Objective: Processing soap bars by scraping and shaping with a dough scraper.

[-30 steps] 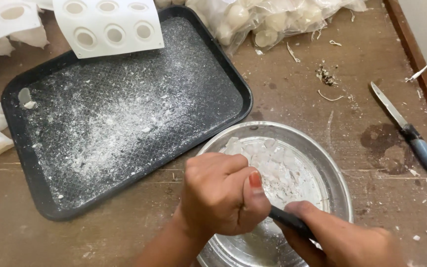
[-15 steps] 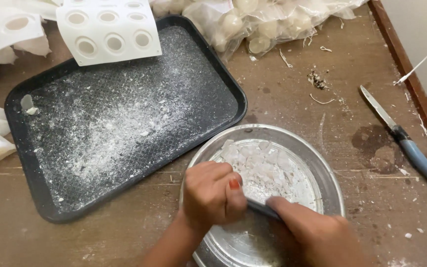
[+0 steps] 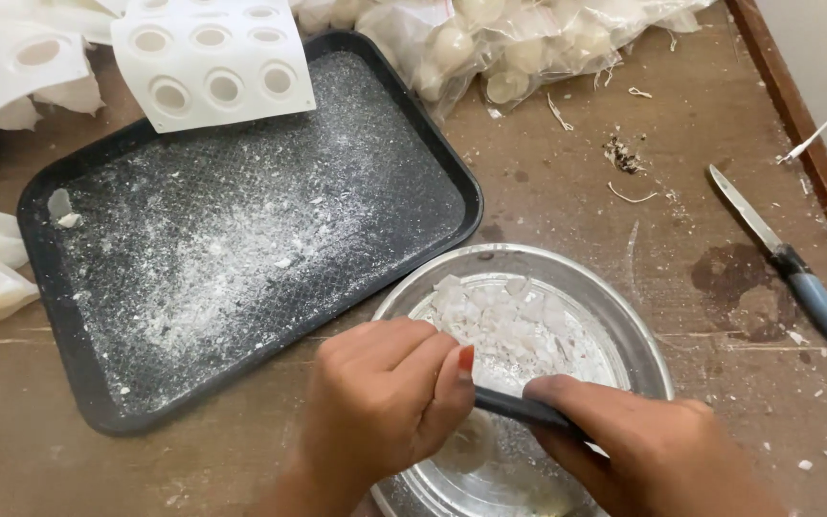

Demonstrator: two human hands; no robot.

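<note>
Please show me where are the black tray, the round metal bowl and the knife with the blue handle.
Black rectangular tray (image 3: 413, 158), head view: bare right side of its floor.
Round metal bowl (image 3: 638, 321), head view: right rim.
Knife with blue handle (image 3: 820, 304), head view: middle of handle.

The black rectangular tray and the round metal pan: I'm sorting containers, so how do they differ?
The black rectangular tray is flat, dark and dusted with white powder and crumbs; the round metal pan is shiny, with sloping walls, and holds a pile of white chunks. Both hands work over the pan, none over the tray. Both rest on the wooden table.
</note>
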